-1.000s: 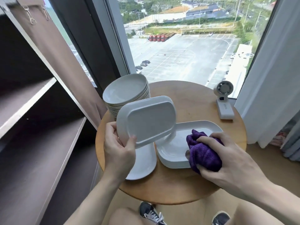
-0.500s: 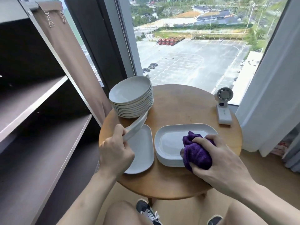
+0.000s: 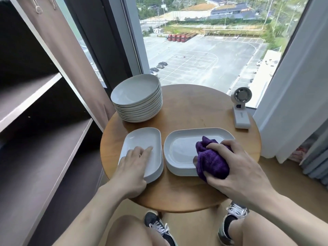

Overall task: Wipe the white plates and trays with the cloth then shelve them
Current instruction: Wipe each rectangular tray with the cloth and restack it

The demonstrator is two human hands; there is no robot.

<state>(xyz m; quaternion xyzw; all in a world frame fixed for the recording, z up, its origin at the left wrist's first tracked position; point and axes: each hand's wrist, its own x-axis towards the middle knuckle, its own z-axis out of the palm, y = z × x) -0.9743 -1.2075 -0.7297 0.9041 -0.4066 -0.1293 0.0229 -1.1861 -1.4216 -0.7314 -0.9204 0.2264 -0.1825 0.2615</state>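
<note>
My left hand point(image 3: 134, 166) lies flat with fingers straight on the small tray point(image 3: 143, 137), at the table's left side. My right hand point(image 3: 237, 167) grips the bunched purple cloth point(image 3: 211, 160), which is pressed onto the near right corner of the large tray stack point(image 3: 181, 148). The two are just beside each other. Round plates point(image 3: 138, 93) are stacked behind the small tray. All sit on a round wooden table point(image 3: 195, 107). A white fan point(image 3: 241, 107) stands at its far right edge. Dark shelves point(image 3: 44, 139) are to my left.
</note>
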